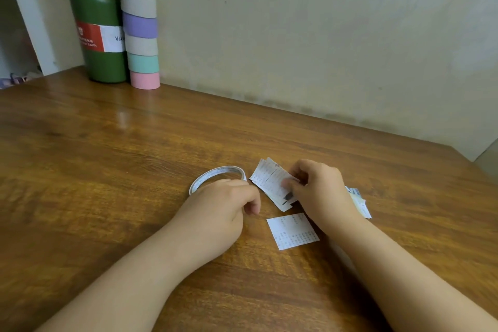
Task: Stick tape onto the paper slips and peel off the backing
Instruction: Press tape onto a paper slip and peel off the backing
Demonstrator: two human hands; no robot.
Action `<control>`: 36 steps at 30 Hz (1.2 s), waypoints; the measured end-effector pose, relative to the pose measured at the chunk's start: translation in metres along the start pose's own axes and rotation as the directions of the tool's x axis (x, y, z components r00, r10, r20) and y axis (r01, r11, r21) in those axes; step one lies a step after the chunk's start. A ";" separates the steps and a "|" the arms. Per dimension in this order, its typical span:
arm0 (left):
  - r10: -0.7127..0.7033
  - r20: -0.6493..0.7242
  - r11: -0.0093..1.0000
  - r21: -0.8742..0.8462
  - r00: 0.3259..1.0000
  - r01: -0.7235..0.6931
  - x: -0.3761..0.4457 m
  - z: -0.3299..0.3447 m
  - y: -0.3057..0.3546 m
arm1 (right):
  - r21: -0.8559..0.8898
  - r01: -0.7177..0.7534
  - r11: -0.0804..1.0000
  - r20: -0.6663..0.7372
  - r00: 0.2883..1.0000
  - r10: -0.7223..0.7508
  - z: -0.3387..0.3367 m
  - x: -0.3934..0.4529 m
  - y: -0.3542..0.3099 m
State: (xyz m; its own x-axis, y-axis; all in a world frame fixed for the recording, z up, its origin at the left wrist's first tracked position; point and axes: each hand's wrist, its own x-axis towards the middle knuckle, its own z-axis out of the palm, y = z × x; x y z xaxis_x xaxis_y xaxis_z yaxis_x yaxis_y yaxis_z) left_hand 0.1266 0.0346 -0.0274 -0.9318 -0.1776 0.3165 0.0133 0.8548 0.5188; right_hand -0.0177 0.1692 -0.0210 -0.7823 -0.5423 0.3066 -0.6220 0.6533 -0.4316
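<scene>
A single printed slip [293, 231] is seen lying flat on the wooden table [107, 156], nearest the camera, between the two forearms. Just beyond it, a small stack of slips [270, 183] is pinched by the curled fingers of the right hand [320, 191], and more slips [359, 201] are partly hidden behind that wrist. The left hand [223, 205] is held with fingers curled over the near edge of a thin tape roll [218, 174] lying flat on the table; whether the roll is actually gripped cannot be told. Against the far wall, a green flask [98, 35] is stood beside a tall stack of pastel rolls [140, 21].
</scene>
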 end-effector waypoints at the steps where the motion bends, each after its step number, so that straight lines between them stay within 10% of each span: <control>1: -0.002 0.001 1.000 0.002 1.000 0.002 0.000 0.000 0.000 | 0.011 0.001 1.000 0.006 1.000 -0.001 -0.002 0.000 0.000; 10: -0.023 0.017 1.000 0.017 1.000 0.023 0.000 -0.003 0.003 | -0.056 0.043 0.998 0.107 0.994 -0.036 -0.022 -0.003 0.004; 13: -0.019 0.020 1.000 0.021 1.000 0.018 -0.001 -0.003 0.003 | 0.065 0.009 0.998 -0.007 1.000 -0.009 -0.038 -0.008 0.007; 19: 0.042 0.050 0.998 0.048 0.998 -0.044 -0.003 0.001 0.004 | 0.448 -0.223 0.866 0.329 0.942 0.072 -0.065 -0.033 0.023; 26: 0.051 0.083 0.995 0.077 0.995 -0.057 -0.005 0.004 0.003 | 0.716 -0.288 0.636 0.378 0.926 -0.006 -0.059 -0.047 0.020; 36: 0.097 0.108 0.994 0.041 0.989 -0.102 -0.005 0.007 -0.001 | 0.361 -0.264 0.894 0.354 0.926 0.130 -0.039 -0.049 0.019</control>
State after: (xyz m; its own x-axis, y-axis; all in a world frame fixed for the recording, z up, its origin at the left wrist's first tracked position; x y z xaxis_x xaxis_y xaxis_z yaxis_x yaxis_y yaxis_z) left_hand 0.1285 0.0381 -0.0355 -0.9597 -0.0398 0.2781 0.0937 0.8879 0.4503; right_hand 0.0075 0.2288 -0.0115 -0.7935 -0.6041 -0.0732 -0.3375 0.5370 -0.7732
